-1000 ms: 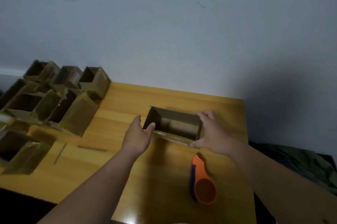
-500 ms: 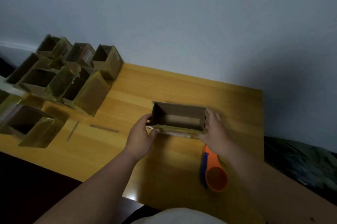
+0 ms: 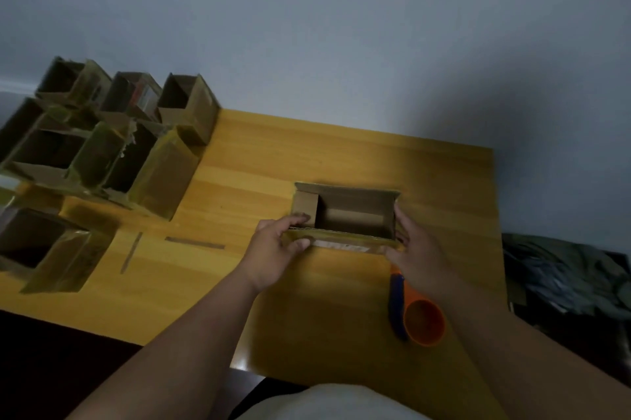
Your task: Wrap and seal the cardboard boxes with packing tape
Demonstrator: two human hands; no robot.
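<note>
- The counter (image 3: 341, 153) is of yellow wood and stands against a pale wall (image 3: 307, 27).
- A group of open boxes (image 3: 112, 146), covered with shiny tape, stands at about 10 o'clock on the counter, well apart from the hands.
- One more open, taped box (image 3: 51, 249) stands alone at 9 o'clock, near the left edge of the counter.
- The open cardboard box (image 3: 348, 214) is near the middle of the counter, upright, with its opening to the top; a small flap stands inside its left end.
- The left hand (image 3: 273, 249) grips the left end of this box, the thumb on the near wall and the fingers curled over the rim.
- The right hand (image 3: 416, 252) lies against the right end of the box, the fingers rather straight along the wall and the thumb on the near corner.
- The orange and blue tape dispenser (image 3: 416, 313) lies on the counter at 5 o'clock from the box, just beside the right wrist.
- Two thin dark strips (image 3: 194, 242) lie flat on the counter at 9 o'clock from the left hand.
</note>
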